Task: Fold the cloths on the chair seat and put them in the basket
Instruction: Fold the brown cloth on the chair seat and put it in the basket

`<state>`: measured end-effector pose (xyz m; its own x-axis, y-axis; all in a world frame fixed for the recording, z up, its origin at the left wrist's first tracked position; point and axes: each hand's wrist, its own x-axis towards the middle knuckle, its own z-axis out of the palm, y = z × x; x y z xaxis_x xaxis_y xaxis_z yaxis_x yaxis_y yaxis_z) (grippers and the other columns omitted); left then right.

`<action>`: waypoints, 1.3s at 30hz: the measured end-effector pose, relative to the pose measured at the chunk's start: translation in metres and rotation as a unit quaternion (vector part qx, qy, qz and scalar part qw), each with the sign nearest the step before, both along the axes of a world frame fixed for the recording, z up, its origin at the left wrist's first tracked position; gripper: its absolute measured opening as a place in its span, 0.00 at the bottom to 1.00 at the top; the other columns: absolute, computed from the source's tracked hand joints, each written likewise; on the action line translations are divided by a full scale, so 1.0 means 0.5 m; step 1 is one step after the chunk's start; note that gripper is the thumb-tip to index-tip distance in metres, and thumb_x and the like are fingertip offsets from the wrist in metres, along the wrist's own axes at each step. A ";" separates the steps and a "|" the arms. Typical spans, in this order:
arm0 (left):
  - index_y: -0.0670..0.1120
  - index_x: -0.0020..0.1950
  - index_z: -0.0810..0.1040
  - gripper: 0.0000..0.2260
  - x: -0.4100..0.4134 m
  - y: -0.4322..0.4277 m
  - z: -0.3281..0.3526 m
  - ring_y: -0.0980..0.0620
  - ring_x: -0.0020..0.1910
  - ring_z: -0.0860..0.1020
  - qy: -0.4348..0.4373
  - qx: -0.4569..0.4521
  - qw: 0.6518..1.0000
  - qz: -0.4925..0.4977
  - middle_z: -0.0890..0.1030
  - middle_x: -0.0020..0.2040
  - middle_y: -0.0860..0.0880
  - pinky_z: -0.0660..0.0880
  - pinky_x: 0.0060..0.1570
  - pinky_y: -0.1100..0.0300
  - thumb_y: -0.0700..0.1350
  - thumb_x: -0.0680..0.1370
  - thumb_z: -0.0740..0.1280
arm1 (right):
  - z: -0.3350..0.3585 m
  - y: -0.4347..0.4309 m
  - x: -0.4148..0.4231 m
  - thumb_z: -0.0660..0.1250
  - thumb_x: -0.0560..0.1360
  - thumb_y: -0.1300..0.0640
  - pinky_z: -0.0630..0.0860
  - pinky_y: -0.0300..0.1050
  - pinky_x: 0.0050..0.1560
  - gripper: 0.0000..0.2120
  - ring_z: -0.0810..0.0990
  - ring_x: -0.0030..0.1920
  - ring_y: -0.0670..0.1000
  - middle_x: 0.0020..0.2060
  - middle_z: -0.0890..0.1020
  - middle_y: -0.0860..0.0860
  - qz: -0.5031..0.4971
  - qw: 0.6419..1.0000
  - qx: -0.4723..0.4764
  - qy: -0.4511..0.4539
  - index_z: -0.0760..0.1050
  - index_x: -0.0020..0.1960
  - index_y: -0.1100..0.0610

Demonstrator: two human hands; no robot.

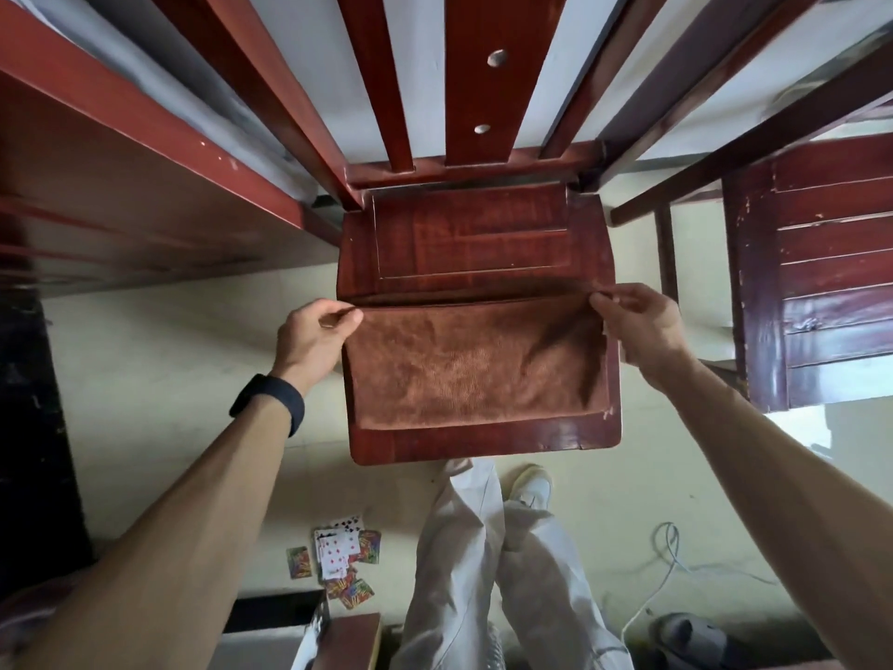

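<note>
A brown terry cloth (pixel 476 365) lies on the front half of the red wooden chair seat (pixel 471 244), folded over so its far edge runs straight across the seat. My left hand (pixel 311 338) pinches the cloth's far left corner. My right hand (pixel 638 324) pinches the far right corner. Both hands hold that edge just above the seat. No basket is in view.
The chair's slatted back (pixel 476 79) rises beyond the seat. A second dark wooden chair (pixel 821 282) stands at the right. Playing cards (pixel 338 556) lie scattered on the pale floor by my legs (pixel 488 573), and a white cable (pixel 669 568) trails at the lower right.
</note>
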<state>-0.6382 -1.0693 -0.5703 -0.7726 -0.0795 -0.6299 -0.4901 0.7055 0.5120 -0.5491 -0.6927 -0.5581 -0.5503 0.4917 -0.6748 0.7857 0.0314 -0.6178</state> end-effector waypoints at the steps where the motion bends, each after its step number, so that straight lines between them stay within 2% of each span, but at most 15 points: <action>1: 0.48 0.54 0.84 0.08 0.001 0.005 -0.012 0.51 0.49 0.81 0.010 -0.006 1.000 0.012 0.84 0.48 0.50 0.72 0.50 0.63 0.49 0.76 0.73 | -0.013 -0.004 -0.005 0.74 0.76 0.57 0.68 0.33 0.21 0.06 0.75 0.25 0.41 0.35 0.79 0.51 -0.007 1.000 0.010 0.002 0.81 0.51 0.55; 5: 0.48 0.53 0.84 0.08 0.009 0.018 -0.037 0.51 0.48 0.81 0.051 -0.027 0.998 0.040 0.83 0.46 0.51 0.74 0.52 0.61 0.49 0.78 0.71 | -0.044 -0.015 -0.013 0.71 0.77 0.54 0.68 0.31 0.21 0.05 0.78 0.34 0.46 0.42 0.82 0.48 -0.004 0.997 0.076 -0.006 0.81 0.52 0.52; 7: 0.47 0.55 0.83 0.09 0.010 0.024 -0.039 0.52 0.47 0.79 0.062 -0.036 0.996 0.047 0.82 0.46 0.52 0.73 0.51 0.62 0.49 0.79 0.69 | -0.051 -0.019 -0.013 0.69 0.78 0.53 0.72 0.33 0.30 0.04 0.79 0.39 0.48 0.45 0.83 0.50 0.014 0.995 0.101 -0.001 0.80 0.52 0.50; 10: 0.46 0.58 0.80 0.11 0.008 0.034 -0.037 0.52 0.46 0.76 0.070 -0.065 0.995 0.042 0.80 0.47 0.51 0.68 0.47 0.63 0.51 0.81 0.65 | -0.048 -0.029 -0.023 0.65 0.80 0.52 0.70 0.40 0.41 0.07 0.79 0.45 0.49 0.47 0.82 0.48 0.038 0.989 0.139 -0.009 0.79 0.55 0.51; 14: 0.47 0.60 0.78 0.12 -0.003 0.044 -0.045 0.46 0.51 0.78 0.046 -0.089 0.994 0.038 0.81 0.53 0.47 0.68 0.48 0.60 0.52 0.82 0.63 | -0.058 -0.035 -0.041 0.63 0.80 0.53 0.69 0.40 0.48 0.08 0.78 0.47 0.51 0.47 0.81 0.48 0.051 0.984 0.168 -0.022 0.78 0.56 0.51; 18: 0.50 0.56 0.78 0.09 -0.007 0.047 -0.053 0.41 0.50 0.80 0.054 -0.138 0.989 -0.015 0.84 0.51 0.47 0.74 0.45 0.55 0.53 0.81 0.63 | -0.081 -0.036 -0.047 0.63 0.78 0.52 0.80 0.53 0.52 0.04 0.82 0.46 0.55 0.43 0.82 0.49 0.071 0.978 0.198 0.017 0.76 0.49 0.48; 19: 0.52 0.55 0.78 0.08 -0.005 0.045 -0.053 0.41 0.49 0.80 0.058 -0.153 0.986 -0.033 0.84 0.49 0.47 0.75 0.43 0.54 0.53 0.81 0.63 | -0.084 -0.036 -0.045 0.63 0.78 0.52 0.79 0.52 0.52 0.04 0.82 0.46 0.55 0.44 0.82 0.50 0.084 0.973 0.212 0.018 0.77 0.50 0.49; 23: 0.53 0.56 0.76 0.08 0.005 0.040 -0.054 0.41 0.50 0.80 0.088 -0.153 0.983 -0.061 0.82 0.51 0.48 0.75 0.42 0.52 0.53 0.81 0.63 | -0.089 -0.030 -0.034 0.65 0.79 0.52 0.66 0.39 0.50 0.08 0.79 0.50 0.55 0.52 0.82 0.57 0.110 0.956 0.272 -0.012 0.79 0.55 0.52; 25: 0.49 0.60 0.75 0.11 0.016 0.051 -0.049 0.41 0.53 0.77 0.141 -0.151 0.978 -0.026 0.79 0.55 0.44 0.75 0.45 0.50 0.53 0.81 0.62 | -0.083 -0.034 -0.030 0.64 0.79 0.52 0.66 0.43 0.55 0.11 0.77 0.55 0.59 0.55 0.79 0.58 0.085 0.954 0.285 -0.019 0.77 0.59 0.54; 27: 0.46 0.62 0.75 0.15 0.048 0.082 -0.035 0.41 0.56 0.74 0.235 -0.179 0.955 -0.026 0.76 0.58 0.42 0.73 0.51 0.49 0.51 0.79 0.64 | -0.067 -0.059 -0.022 0.62 0.78 0.52 0.67 0.50 0.59 0.15 0.75 0.58 0.61 0.59 0.77 0.59 0.081 0.933 0.349 0.017 0.76 0.62 0.57; 29: 0.47 0.65 0.75 0.18 0.106 0.136 -0.024 0.42 0.60 0.72 0.277 -0.179 0.939 -0.100 0.74 0.64 0.42 0.69 0.57 0.48 0.52 0.77 0.65 | -0.045 -0.122 -0.005 0.62 0.79 0.53 0.65 0.51 0.60 0.17 0.73 0.63 0.59 0.65 0.75 0.58 0.169 0.895 0.406 0.076 0.74 0.65 0.57; 31: 0.50 0.73 0.71 0.24 0.159 0.184 -0.043 0.42 0.68 0.69 0.250 -0.186 0.935 -0.167 0.68 0.73 0.44 0.66 0.64 0.45 0.55 0.78 0.64 | -0.046 -0.192 0.017 0.62 0.80 0.51 0.63 0.56 0.69 0.21 0.67 0.73 0.57 0.73 0.70 0.56 0.333 0.848 0.395 0.121 0.70 0.71 0.56; 33: 0.52 0.78 0.64 0.27 0.182 0.203 -0.090 0.39 0.76 0.61 0.196 -0.216 0.945 -0.149 0.60 0.80 0.44 0.61 0.71 0.38 0.57 0.80 0.59 | -0.087 -0.208 0.037 0.57 0.82 0.45 0.57 0.61 0.76 0.27 0.56 0.80 0.54 0.80 0.60 0.54 0.436 0.813 0.377 0.087 0.63 0.78 0.53; 36: 0.54 0.81 0.54 0.27 0.182 0.179 -0.155 0.40 0.80 0.50 0.165 -0.257 0.946 -0.110 0.51 0.82 0.45 0.53 0.73 0.32 0.58 0.82 0.52 | -0.148 -0.138 0.035 0.50 0.83 0.38 0.49 0.66 0.78 0.32 0.47 0.82 0.54 0.82 0.51 0.52 0.409 0.819 0.403 -0.008 0.50 0.82 0.49; 39: 0.54 0.81 0.52 0.28 0.159 0.166 -0.166 0.41 0.81 0.49 0.194 -0.277 0.927 -0.164 0.50 0.82 0.44 0.51 0.74 0.34 0.58 0.82 0.51 | -0.170 -0.102 0.049 0.48 0.83 0.37 0.43 0.66 0.78 0.32 0.46 0.82 0.52 0.82 0.50 0.52 0.393 0.826 0.404 -0.020 0.49 0.83 0.49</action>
<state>-0.5585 -0.9864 -0.6532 -0.9722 -0.0285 -0.2323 -0.0574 0.9913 0.1187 -0.5248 -0.7435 -0.6433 -0.8993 0.2910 -0.3264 0.3449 0.9309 -0.1202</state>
